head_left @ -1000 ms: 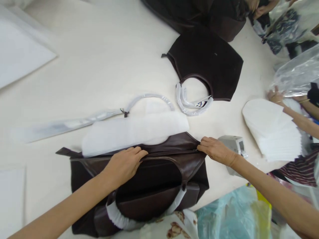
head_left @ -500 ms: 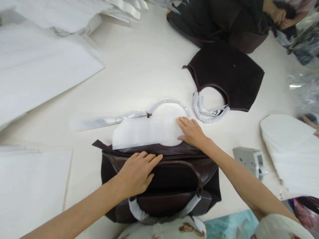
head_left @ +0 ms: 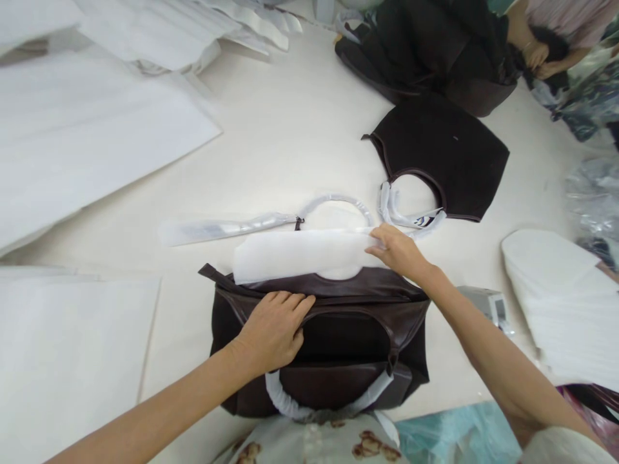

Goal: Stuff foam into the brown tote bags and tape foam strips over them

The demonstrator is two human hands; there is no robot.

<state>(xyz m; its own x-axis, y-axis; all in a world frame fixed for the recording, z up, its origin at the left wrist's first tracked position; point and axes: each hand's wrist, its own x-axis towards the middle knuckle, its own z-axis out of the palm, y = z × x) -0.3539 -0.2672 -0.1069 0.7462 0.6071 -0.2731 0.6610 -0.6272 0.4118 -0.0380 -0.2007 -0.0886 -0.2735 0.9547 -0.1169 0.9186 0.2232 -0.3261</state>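
A dark brown handbag lies in front of me, its near handle wrapped in white covering. My left hand is closed over the bag's top edge, fingers together and fingertips at the opening. A white sheet with a cut-out in its lower edge lies along the far side of the bag. At the sheet's right end, my right hand pinches it between thumb and fingers. The wrapped far handle arches beyond the sheet, and a plastic-covered strap stretches left from it.
A second dark bag lies flat beyond, with more dark bags heaped behind it. White sheets cover the left side. A small grey box and white shaped pieces are at right. Another person's hands show top right.
My right hand has gone from lying flat on the white sheet to pinching its right end. The sheet's upper edge now looks straighter. My left hand stays on the bag's edge.
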